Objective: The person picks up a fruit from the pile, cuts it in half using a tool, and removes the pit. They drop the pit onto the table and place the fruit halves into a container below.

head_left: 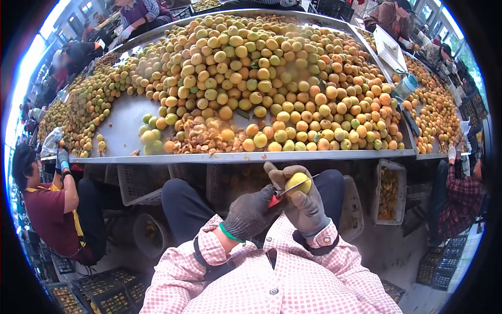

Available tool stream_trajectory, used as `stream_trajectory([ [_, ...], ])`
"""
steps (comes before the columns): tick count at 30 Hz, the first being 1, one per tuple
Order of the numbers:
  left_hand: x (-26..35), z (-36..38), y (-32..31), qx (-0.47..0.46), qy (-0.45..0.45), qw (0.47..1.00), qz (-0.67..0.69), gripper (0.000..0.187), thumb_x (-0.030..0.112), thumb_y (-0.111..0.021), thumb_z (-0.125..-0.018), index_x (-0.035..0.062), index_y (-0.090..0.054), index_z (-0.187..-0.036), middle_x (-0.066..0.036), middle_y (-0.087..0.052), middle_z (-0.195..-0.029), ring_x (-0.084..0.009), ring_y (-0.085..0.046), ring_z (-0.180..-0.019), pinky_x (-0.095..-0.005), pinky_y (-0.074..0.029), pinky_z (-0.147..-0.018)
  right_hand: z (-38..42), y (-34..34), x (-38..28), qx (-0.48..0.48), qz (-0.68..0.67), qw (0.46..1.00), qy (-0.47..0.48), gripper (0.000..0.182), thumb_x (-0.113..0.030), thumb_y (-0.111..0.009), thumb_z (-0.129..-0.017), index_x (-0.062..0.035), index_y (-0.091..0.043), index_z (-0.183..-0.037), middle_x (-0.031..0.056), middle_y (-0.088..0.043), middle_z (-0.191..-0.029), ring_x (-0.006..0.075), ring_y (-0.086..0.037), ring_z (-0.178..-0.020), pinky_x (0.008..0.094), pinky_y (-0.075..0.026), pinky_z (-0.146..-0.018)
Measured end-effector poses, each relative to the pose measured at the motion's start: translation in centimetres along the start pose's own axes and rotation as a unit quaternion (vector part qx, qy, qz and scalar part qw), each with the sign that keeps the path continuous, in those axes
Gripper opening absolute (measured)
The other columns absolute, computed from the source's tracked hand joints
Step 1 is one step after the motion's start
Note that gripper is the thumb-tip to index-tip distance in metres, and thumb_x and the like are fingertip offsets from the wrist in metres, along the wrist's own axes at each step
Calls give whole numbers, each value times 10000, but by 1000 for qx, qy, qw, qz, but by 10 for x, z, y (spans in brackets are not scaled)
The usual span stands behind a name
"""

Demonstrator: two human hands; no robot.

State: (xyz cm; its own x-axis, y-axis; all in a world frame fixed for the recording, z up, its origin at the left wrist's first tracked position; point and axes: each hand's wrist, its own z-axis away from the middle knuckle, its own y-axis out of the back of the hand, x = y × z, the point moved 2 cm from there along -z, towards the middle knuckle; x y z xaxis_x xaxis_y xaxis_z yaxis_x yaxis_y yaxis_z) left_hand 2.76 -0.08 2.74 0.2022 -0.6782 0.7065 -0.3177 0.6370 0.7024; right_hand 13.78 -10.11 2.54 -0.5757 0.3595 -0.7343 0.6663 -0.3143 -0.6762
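Note:
My left hand, in dark grey knit glove with a green cuff, appears on the left side of the pair; by the sleeves, it is the left one in view (250, 212). Its fingers wrap round the red handle of a small knife (276, 199). My right hand (306, 206), in a lighter grey glove, holds a yellow-green fruit (298, 183) between its fingers. The knife's blade lies across the fruit. Both hands are over my lap, below the table's front edge. A large heap of orange and green fruit (235, 68) covers much of the metal table (128, 118) ahead.
Cut fruit pieces (201, 133) lie near the table's front edge (235, 157). Crates (137, 186) and a bucket (150, 235) stand below. A person in a maroon shirt (55, 206) sits at left, another in checks (460, 193) at right. A blue-white cup (405, 86) stands at right.

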Motion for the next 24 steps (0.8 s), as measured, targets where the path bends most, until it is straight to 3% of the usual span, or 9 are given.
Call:
stream_trajectory([
  [4, -11, -1, 8, -8, 17, 999, -39, 400, 340, -653, -811, 75, -566, -1097, -200, -629, -724, -387, -625, -671, -478, -479, -571, -4, 7, -10, 1, 82, 995, -54, 621, -200, -803, -731, -32, -470, -1228, 114, -569, -1209, 194, -532, -1152, 326, -436, -985],
  [6, -11, 1, 8, -18, 26, 998, -59, 411, 341, -659, -807, 71, -564, -1102, -199, -630, -727, -386, -625, -669, -478, -479, -568, -4, 7, -14, 0, 143, 988, -55, 582, -59, -782, -736, -33, -473, -1229, 93, -575, -1172, 154, -592, -1026, 308, -488, -908],
  [8, -6, 2, 4, 38, -23, 999, 22, 422, 336, -668, -804, 64, -562, -1108, -190, -624, -704, -379, -626, -652, -474, -476, -550, -2, 2, -5, -10, 133, 991, -17, 566, -127, -772, -765, -30, -468, -1231, 110, -592, -1156, 180, -606, -1019, 322, -490, -912],
  [12, -9, 12, -6, 53, 8, 999, 2, 432, 335, -673, -803, 59, -559, -1115, -184, -623, -699, -373, -627, -649, -468, -474, -543, 0, -16, 3, 13, -32, 998, 45, 632, -355, -730, -800, -33, -435, -1256, 160, -574, -1211, 232, -576, -1096, 364, -489, -923],
  [15, -9, 11, -4, 44, -12, 999, 5, 430, 311, -679, -792, 55, -558, -1115, -184, -623, -697, -373, -626, -648, -462, -475, -542, 3, -21, 6, 12, -62, 998, 26, 668, -422, -707, -801, -50, -418, -1275, 153, -573, -1215, 250, -542, -1148, 388, -475, -940],
  [17, -12, 11, -5, 66, -27, 997, -23, 402, 282, -670, -790, 51, -558, -1099, -188, -622, -698, -372, -624, -641, -464, -474, -543, 2, -27, 3, 11, -87, 996, 31, 586, -440, -643, -841, -54, -456, -1240, 96, -620, -1140, 288, -493, -1216, 456, -284, -1102],
  [18, -14, 11, -6, 68, -29, 997, -23, 402, 282, -670, -790, 51, -558, -1099, -188, -622, -698, -372, -624, -641, -464, -474, -543, 2, -26, 4, 10, -86, 996, 32, 586, -440, -643, -841, -54, -456, -1240, 96, -620, -1140, 288, -493, -1216, 456, -284, -1102],
  [22, -38, 14, -23, 49, 23, 998, -44, 352, 257, -655, -799, 63, -558, -1076, -188, -621, -706, -378, -621, -645, -471, -472, -547, -6, 4, 23, 25, -203, 976, 80, 459, -316, -574, -917, -35, -450, -1258, 111, -610, -1144, 281, -510, -1193, 450, -300, -1103],
  [24, -49, 20, -31, 55, 30, 997, -43, 337, 268, -650, -811, 70, -558, -1069, -187, -625, -722, -380, -620, -648, -476, -471, -546, -4, 17, 28, 100, -168, 980, 20, 408, -182, -546, -940, -25, -421, -1295, 123, -546, -1228, 259, -533, -1149, 409, -408, -1017],
])
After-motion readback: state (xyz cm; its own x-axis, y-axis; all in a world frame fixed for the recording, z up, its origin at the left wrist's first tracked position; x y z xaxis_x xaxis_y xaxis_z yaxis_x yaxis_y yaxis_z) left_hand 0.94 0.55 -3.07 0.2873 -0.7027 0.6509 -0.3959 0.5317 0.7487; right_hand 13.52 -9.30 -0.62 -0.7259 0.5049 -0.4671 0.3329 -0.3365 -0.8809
